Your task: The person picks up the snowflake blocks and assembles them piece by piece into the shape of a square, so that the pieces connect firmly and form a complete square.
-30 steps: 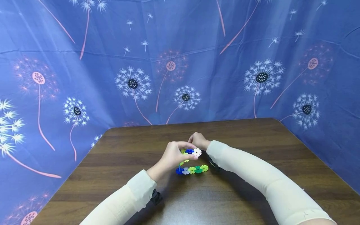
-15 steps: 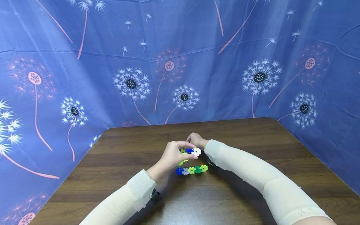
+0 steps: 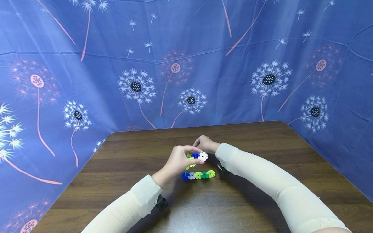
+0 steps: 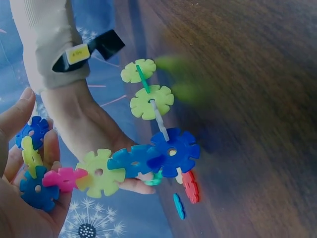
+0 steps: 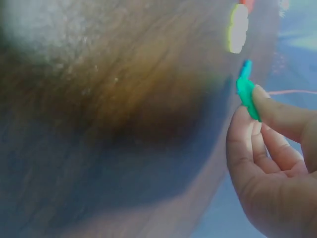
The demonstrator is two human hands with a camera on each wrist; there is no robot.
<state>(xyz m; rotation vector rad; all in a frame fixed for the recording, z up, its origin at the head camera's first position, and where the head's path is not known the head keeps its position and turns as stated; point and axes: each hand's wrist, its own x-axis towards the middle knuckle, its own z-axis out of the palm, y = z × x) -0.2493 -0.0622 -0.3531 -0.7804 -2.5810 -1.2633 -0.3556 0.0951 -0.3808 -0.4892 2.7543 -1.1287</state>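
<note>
My left hand (image 3: 177, 160) holds a chain of flower-shaped interlocking discs (image 4: 186, 153) above the table. In the head view a white disc (image 3: 203, 156) stands at its upper end, beside the fingertips and thumb. The lower end, in blue, grey, yellow-green and green (image 3: 205, 174), reaches out to the right below the hand. Farther back, my right hand (image 3: 205, 144) pinches a green disc (image 5: 246, 94) between thumb and index finger, low near the tabletop. The head view hides that disc behind the hand. A blue disc (image 5: 246, 68) adjoins it; whether they are joined I cannot tell.
Loose discs lie on the wooden table (image 3: 250, 139) near my right hand: a red one (image 4: 190, 187), a blue one (image 4: 179, 206) and a pale yellow one (image 5: 238, 29). A blue dandelion-print cloth (image 3: 221, 87) hangs behind the table.
</note>
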